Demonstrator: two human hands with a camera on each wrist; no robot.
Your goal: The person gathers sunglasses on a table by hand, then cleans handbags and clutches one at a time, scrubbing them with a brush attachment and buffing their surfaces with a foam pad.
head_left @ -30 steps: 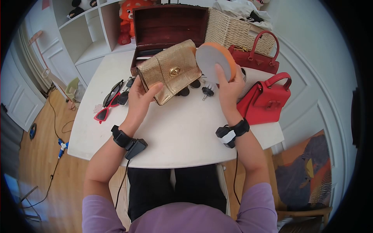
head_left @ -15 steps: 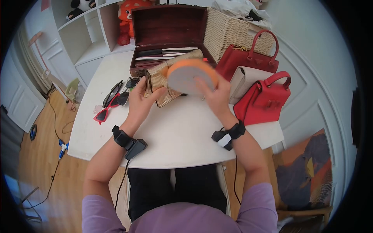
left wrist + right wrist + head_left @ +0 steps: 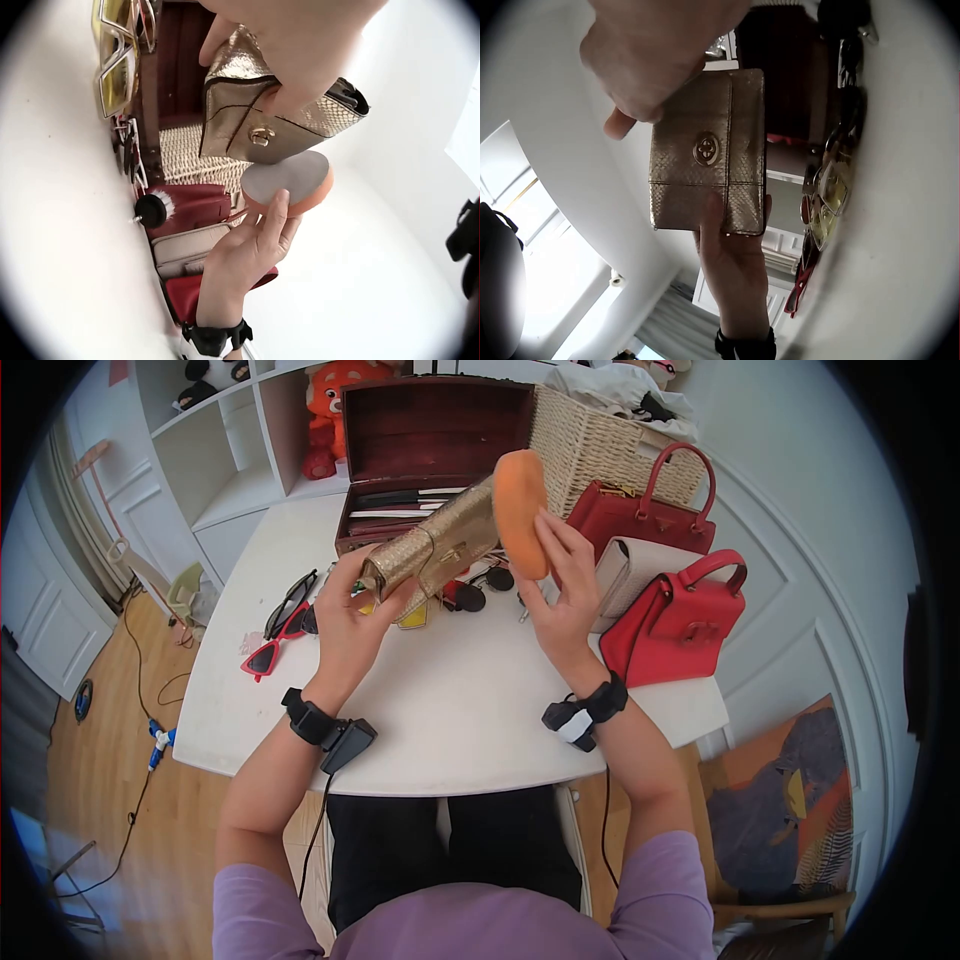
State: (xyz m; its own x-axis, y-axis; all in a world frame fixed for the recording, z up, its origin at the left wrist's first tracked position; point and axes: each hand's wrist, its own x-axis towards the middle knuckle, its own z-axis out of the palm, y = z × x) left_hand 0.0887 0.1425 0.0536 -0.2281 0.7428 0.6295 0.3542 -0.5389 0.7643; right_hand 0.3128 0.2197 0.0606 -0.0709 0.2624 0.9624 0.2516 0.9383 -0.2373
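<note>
My left hand (image 3: 352, 622) grips one end of a gold snakeskin-textured clutch (image 3: 428, 550), thumb on its front; the clutch is held tilted above the table. Its round turn-lock (image 3: 706, 149) shows in the right wrist view. In my right hand (image 3: 566, 603) is an orange round pad (image 3: 519, 510), pinched between thumb and fingers at the clutch's right end. The pad's grey face (image 3: 289, 178) is visible in the left wrist view, close to the clutch's edge; whether they touch I cannot tell.
Sunglasses (image 3: 262, 658) lie on the white table (image 3: 450, 710) at the left and behind the clutch. An open dark red chest (image 3: 430, 435) stands at the back, beside a wicker basket (image 3: 575, 440). Red handbags (image 3: 680, 622) and a beige bag (image 3: 630, 572) stand at the right.
The pad has moved off the clutch's front, up to its right end, and turned edge-on. The clutch has tilted in my left hand, and yellow glasses show below it.
</note>
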